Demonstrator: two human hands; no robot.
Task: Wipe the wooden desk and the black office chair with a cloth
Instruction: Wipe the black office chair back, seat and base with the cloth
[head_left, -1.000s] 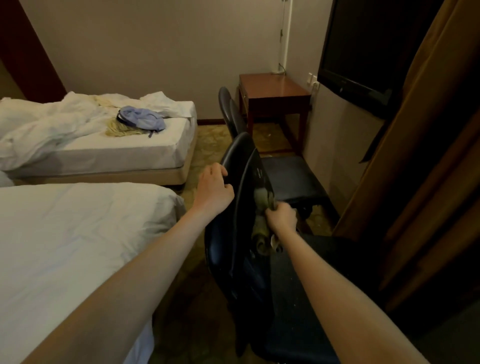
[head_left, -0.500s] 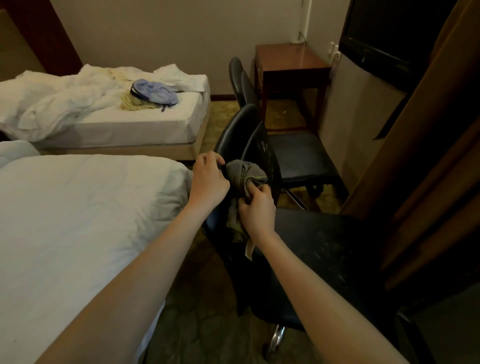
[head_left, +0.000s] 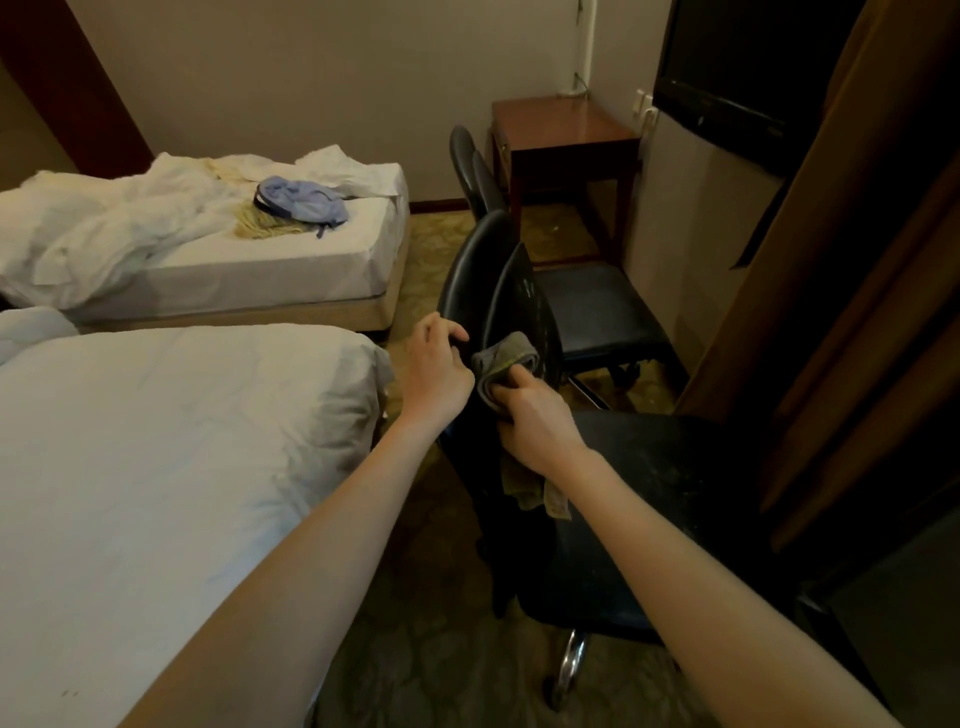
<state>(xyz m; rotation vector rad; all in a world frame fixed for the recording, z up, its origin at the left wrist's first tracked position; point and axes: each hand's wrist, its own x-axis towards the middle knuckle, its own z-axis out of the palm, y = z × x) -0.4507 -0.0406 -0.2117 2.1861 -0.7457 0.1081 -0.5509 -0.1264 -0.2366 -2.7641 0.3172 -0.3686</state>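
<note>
Now, step in hand: the chair half of the task, by my reading; the backrest edge of the near black office chair (head_left: 498, 291) is being wiped.
Right hand (head_left: 540, 426): fingers (head_left: 511, 382) curled shut around the cloth (head_left: 501, 364), a bunched grey-green wad pressed on the backrest edge, with a loose tail hanging below the wrist.
Left hand (head_left: 434, 371): fingers hooked over the rear side of the backrest, just left of the cloth, apparently steadying the chair; closed on the chair, holding nothing loose.
Cloth position: between the two hands, touching the chair, partway down the backrest edge.
Chair seat (head_left: 675, 483): right of and below the right fingers; pale specks show on it, so it likely still needs a pass.
Second chair (head_left: 597, 312): beyond the fingers, its back towards the wooden desk.
Bench (the wooden desk) (head_left: 563, 122): well beyond both hands, against the far wall; its top looks bare. Whether it has been wiped cannot be told.
Beds: near bed (head_left: 171, 457) left of the left fingers; far bed (head_left: 260, 270) beyond it, with a blue garment (head_left: 304, 202) on top.
Next move, as judged: draw the cloth along the rest of the backrest, left hand bracing since the chair stands on castors, then sweep the seat.
Risk: chair rolling or swivelling under pressure.
</note>
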